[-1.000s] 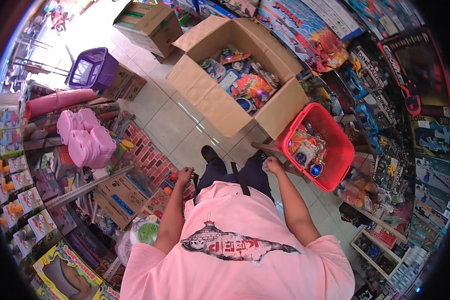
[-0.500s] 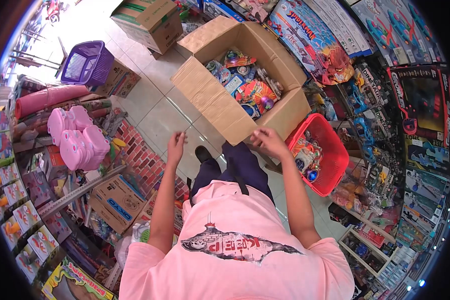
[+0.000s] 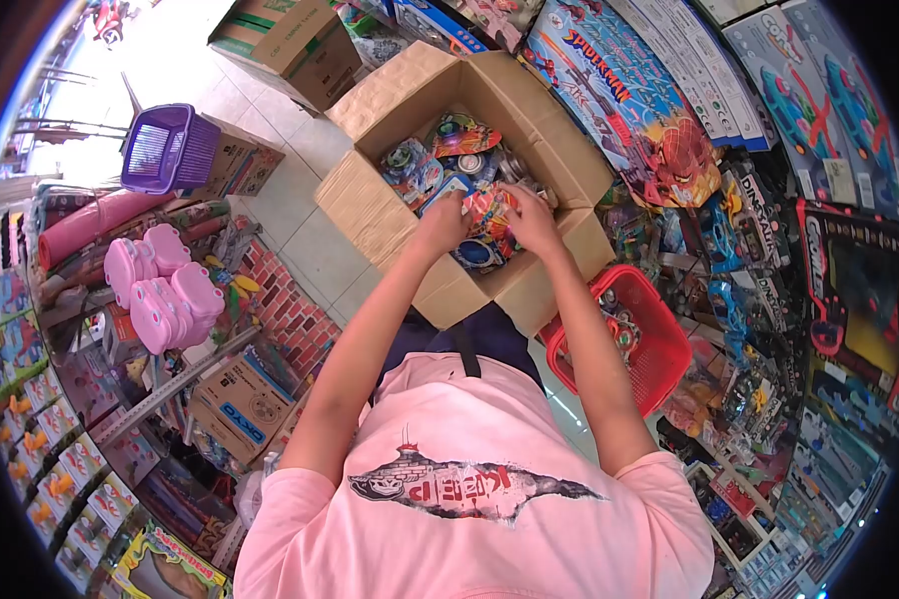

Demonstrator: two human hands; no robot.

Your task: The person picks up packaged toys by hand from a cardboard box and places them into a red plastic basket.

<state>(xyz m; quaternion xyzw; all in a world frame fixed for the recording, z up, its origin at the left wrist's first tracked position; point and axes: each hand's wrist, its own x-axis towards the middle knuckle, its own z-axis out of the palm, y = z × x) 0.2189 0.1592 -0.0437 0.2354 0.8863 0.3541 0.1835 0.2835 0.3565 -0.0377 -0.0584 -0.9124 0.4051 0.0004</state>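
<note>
Both hands are inside the open cardboard box (image 3: 370, 215), over a pile of packaged toys. Between them is a red-orange carded toy pack (image 3: 489, 212). My left hand (image 3: 444, 224) has its fingers closed on the pack's left edge. On the opposite edge, my right hand (image 3: 532, 222) pinches the same pack. Around it lie other colourful toy packs (image 3: 461, 137), some with round spinner-like parts. The hands and forearms hide part of the pile.
A red plastic basket (image 3: 666, 371) with a few toy packs stands right of the box. Closed cartons (image 3: 295, 50) and a purple basket (image 3: 185, 150) are at the back left. Pink cases (image 3: 175, 299) sit at left. Shelves of boxed toys (image 3: 629, 100) line the right side.
Both hands have moved forward from in front of the box into it and closed on the red-orange toy pack. The body has come closer to the box.
</note>
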